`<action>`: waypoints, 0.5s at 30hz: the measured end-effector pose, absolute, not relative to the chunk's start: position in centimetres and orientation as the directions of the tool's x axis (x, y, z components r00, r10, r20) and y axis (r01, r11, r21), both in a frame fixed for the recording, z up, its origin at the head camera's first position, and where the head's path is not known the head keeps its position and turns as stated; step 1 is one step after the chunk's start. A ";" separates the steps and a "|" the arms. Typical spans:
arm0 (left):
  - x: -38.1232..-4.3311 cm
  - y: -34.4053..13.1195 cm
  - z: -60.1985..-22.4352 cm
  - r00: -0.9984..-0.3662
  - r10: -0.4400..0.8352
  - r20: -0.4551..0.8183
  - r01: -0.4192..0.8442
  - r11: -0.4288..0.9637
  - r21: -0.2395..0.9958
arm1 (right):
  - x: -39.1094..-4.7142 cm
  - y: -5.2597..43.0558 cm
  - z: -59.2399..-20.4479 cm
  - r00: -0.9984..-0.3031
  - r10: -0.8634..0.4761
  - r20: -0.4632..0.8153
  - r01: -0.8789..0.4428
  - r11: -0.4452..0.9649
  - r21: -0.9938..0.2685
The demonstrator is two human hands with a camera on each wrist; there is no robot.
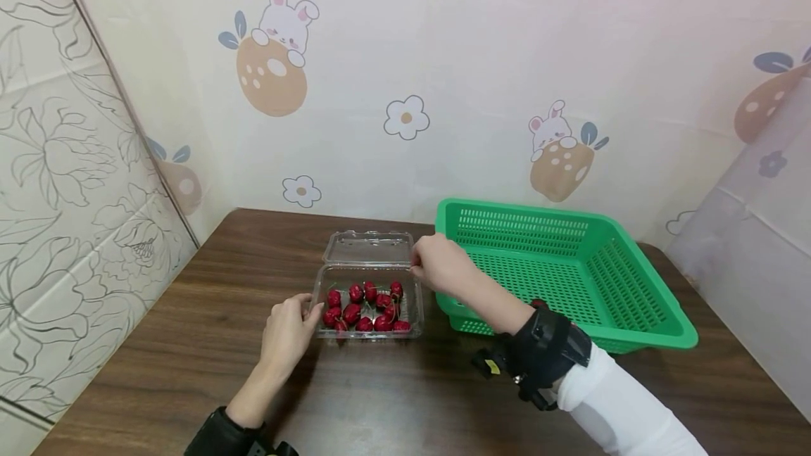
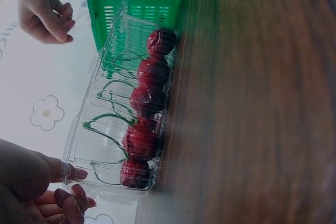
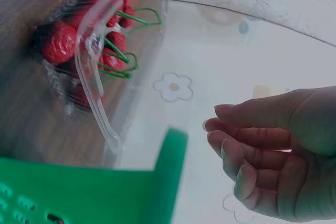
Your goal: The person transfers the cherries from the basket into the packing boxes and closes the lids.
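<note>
A clear plastic clamshell box [image 1: 369, 336] stands on the table with its lid [image 1: 369, 250] folded back. Several dark red cherries [image 1: 351, 313] with green stems lie inside it. My left hand [image 1: 287, 333] pinches the box's left rim; in the left wrist view its fingertips [image 2: 80, 174] are at the clear corner. Over the box's back right corner hovers my right hand [image 1: 443, 264]. The right wrist view shows that hand's fingers [image 3: 233, 158] loosely bent, with nothing held between them and the thumb.
To the right of the box stands a large green plastic basket [image 1: 633, 335] with slotted walls. A dark red cherry [image 1: 538, 303] shows in it beside my right wrist. The brown wooden table [image 1: 209, 301] meets a patterned wall covering [image 1: 405, 167] at its back.
</note>
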State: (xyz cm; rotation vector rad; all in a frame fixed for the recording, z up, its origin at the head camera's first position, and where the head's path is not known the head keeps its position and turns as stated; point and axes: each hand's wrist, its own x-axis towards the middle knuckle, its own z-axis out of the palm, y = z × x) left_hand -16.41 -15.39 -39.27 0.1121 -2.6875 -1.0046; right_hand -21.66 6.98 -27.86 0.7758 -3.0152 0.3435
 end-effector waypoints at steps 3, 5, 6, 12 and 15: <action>-16.4 -15.4 -39.3 -0.960 -0.166 0.224 0.022 0.757 0.653 | -21.6 7.9 -27.5 -0.877 -0.476 0.071 -0.478 0.847 -0.234; -16.4 -15.4 -39.3 -0.959 -0.167 0.228 0.023 0.757 0.653 | -21.5 8.5 -27.4 -0.875 -0.477 0.085 -0.482 0.843 -0.240; -16.4 -15.4 -39.4 -0.959 -0.167 0.229 0.024 0.758 0.652 | -21.5 8.8 -27.3 -0.875 -0.475 0.091 -0.482 0.843 -0.240; -16.3 -15.4 -39.5 -0.959 -0.165 0.230 0.026 0.756 0.654 | -21.0 10.7 -27.2 -0.889 -0.449 0.087 -0.456 0.850 -0.265; -16.3 -15.4 -39.5 -0.960 -0.166 0.225 0.024 0.753 0.657 | -20.8 11.8 -27.3 -0.890 -0.448 0.088 -0.453 0.846 -0.280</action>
